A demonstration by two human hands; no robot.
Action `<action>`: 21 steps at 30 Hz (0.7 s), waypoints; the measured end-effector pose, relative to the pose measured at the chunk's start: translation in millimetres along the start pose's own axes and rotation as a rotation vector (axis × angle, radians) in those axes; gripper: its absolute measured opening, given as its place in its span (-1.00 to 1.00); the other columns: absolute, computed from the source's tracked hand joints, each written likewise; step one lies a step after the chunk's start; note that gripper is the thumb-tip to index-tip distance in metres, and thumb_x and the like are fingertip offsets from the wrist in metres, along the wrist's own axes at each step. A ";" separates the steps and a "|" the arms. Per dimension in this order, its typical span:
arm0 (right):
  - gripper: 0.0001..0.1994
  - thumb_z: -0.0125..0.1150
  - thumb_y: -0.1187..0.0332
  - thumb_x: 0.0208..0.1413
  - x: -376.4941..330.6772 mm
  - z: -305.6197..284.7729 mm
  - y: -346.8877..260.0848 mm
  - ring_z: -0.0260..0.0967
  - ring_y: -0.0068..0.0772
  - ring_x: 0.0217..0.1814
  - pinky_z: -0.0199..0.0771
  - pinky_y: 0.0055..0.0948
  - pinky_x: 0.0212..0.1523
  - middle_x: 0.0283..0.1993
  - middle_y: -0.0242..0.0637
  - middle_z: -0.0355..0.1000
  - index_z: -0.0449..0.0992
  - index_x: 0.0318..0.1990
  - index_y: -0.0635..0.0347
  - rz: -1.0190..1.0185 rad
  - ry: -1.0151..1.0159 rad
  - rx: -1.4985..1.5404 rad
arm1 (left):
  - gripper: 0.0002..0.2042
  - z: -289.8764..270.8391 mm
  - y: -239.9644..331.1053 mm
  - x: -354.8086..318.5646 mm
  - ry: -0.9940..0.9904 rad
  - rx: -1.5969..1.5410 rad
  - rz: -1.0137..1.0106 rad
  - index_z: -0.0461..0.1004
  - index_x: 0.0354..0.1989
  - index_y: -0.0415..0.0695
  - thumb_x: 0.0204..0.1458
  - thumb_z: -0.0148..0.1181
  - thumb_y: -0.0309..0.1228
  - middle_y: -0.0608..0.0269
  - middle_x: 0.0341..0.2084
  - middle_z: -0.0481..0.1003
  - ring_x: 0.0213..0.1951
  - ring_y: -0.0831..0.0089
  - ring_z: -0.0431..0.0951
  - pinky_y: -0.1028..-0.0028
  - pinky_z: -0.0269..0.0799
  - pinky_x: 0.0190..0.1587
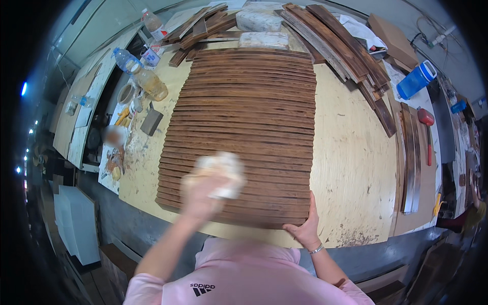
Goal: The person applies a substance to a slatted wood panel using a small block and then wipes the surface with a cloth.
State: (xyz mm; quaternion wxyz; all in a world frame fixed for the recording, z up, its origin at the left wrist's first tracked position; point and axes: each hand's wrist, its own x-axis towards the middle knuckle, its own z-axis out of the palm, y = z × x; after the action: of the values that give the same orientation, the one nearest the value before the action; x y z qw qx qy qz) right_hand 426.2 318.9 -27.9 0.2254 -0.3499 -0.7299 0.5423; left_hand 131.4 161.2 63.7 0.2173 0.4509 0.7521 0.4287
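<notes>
A large ribbed panel of dark brown wood (244,127) lies on the pale plywood tabletop (356,168), its slat-like ridges running left to right. My left hand (201,195) is closed on a crumpled whitish cloth (223,173), pressed on the panel's lower left part. Both hand and cloth are smeared by motion. At the panel's near right corner, my right hand (304,226) grips the edge, with its thumb on the front side and its fingers along the right side.
Loose brown boards (340,46) are piled at the far right, more (203,28) at far left. Wrapped white blocks (259,20) stand behind the panel. Bottles (149,81) and a grey block (151,122) sit left. A blue jug (417,80) and red mallet (426,118) are right.
</notes>
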 end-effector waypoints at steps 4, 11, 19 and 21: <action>0.20 0.72 0.16 -0.36 0.4 2.4 4.2 0.26 -0.05 0.44 0.15 -0.05 0.49 0.36 0.03 0.32 0.08 0.47 0.36 -0.001 -0.173 -0.002 | -0.49 141.7 25.1 5.0 -0.464 0.232 0.508 0.49 0.23 -0.07 0.01 0.28 -0.48 0.04 0.28 0.41 0.42 0.10 0.26 0.15 0.14 0.45; 0.33 0.71 -0.05 -0.43 -4.5 3.6 -15.6 0.09 0.13 0.52 -0.19 0.08 0.60 0.43 0.05 0.25 0.02 0.50 0.36 0.004 0.051 -0.297 | -0.31 -31.9 -64.5 -33.7 -0.391 0.445 0.609 0.59 0.19 0.09 -0.29 0.20 -0.61 0.06 0.20 0.52 0.32 0.06 0.42 0.03 0.30 0.36; 0.31 0.73 0.03 -0.47 -6.9 7.0 -7.0 0.15 0.14 0.48 -0.04 -0.05 0.57 0.41 0.02 0.27 0.05 0.52 0.20 -0.009 0.102 -0.261 | -0.38 -42.3 -71.7 -48.0 -0.450 0.478 0.536 0.46 0.29 -0.13 -0.08 0.21 -0.65 -0.10 0.31 0.38 0.39 -0.07 0.32 0.05 0.19 0.45; 0.25 0.70 0.09 -0.43 -6.2 7.6 -9.7 0.19 0.15 0.45 -0.04 -0.02 0.58 0.38 -0.04 0.34 0.07 0.50 0.18 0.005 0.108 -0.204 | -0.31 31.5 -17.7 -22.3 -0.494 0.372 0.704 0.34 0.34 -0.19 -0.09 0.28 -0.58 -0.21 0.31 0.32 0.43 -0.09 0.22 -0.04 0.10 0.47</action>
State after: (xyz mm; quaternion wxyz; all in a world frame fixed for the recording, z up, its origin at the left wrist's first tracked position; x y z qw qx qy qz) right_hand 422.3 307.8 -20.8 0.2261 -0.4015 -0.7673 0.4460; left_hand 156.3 152.1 30.5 0.1467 0.7985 0.5431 0.2143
